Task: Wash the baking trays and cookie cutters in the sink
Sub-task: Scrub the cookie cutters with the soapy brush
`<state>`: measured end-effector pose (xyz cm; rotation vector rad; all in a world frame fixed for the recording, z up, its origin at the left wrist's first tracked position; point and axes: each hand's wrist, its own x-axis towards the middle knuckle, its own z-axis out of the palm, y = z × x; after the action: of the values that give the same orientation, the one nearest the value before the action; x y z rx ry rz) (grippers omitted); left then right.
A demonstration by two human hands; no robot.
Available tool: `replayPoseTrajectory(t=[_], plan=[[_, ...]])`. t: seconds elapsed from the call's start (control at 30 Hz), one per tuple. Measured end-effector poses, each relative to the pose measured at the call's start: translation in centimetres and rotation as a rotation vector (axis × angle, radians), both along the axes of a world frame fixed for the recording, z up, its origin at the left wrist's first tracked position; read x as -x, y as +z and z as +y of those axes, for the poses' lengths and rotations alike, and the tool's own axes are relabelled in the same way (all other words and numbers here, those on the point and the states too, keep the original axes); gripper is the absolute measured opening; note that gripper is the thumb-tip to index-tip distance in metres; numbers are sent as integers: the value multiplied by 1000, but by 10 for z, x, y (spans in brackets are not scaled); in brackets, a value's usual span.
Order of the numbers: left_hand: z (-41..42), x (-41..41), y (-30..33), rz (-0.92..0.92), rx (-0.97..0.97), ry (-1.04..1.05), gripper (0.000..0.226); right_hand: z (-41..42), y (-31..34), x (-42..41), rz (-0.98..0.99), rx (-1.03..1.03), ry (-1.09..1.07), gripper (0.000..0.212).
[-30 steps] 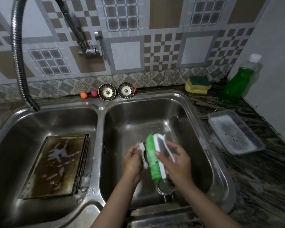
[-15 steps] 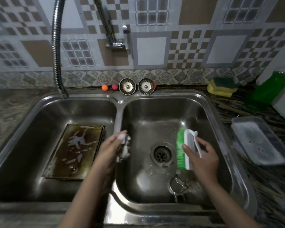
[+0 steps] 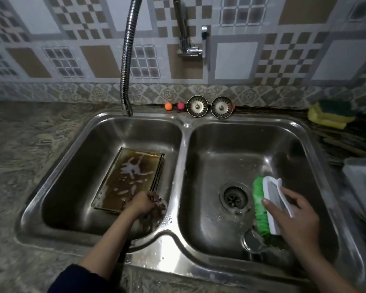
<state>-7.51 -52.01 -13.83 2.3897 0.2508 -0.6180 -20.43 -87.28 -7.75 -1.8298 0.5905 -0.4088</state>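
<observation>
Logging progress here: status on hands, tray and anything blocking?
Left hand low in left basin, grip unclear. Right hand grips scrub brush in right basin. Baking tray soapy, lying flat. Nothing blocking.

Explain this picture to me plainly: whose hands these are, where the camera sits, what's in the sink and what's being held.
There is no machine here. A person wears a wide-angle camera on the head, looking forward and down, so the two arms reaching in from the bottom are the wearer's own.

The scene is a steel double sink set in a stone counter. A dirty, soapy baking tray lies in the left basin. The left hand reaches down at the tray's near right corner; whether it holds anything is too dark and blurred to tell. The right hand grips a scrubbing brush with green bristles over the right basin, beside the drain.

On the ledge behind stand two strainers. Sponges lie at the far right.
</observation>
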Motion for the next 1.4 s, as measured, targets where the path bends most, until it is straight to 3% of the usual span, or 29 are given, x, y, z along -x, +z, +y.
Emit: replayPoseTrajectory(t=[0.1,0.23,0.3,0.4,0.47,0.6,0.77,0.97,1.13,1.27,1.4], plan=[[-8,-7,32,-155,-44,41,13,-9,2,2,-22,10,-33,49],[-65,7,96,-476,175,30,11,-29,6,6,-17,2,-92,53],[-107,19,109,-518,306,-99,14,-39,10,7,-45,9,-151,51],[-172,39,101,-421,368,-455,27,-49,15,4,-96,-32,-215,47],[-209,49,78,-328,293,-729,38,-54,16,5,-113,-60,-243,45],[-255,55,6,-226,-79,-1226,73,-60,16,13,-121,-30,-265,46],[-273,61,-26,-166,-385,-1498,92,-63,16,28,-133,-38,-226,47],[-270,53,-28,-161,-234,-1367,79,-77,31,34,-154,-56,-233,50],[-263,50,0,-161,270,-898,70,-126,74,32,-173,60,-263,57],[-264,55,23,-100,611,-591,51,-187,102,23,-2,317,-230,48],[-266,65,38,17,861,-388,50,-220,89,11,148,467,-177,52]])
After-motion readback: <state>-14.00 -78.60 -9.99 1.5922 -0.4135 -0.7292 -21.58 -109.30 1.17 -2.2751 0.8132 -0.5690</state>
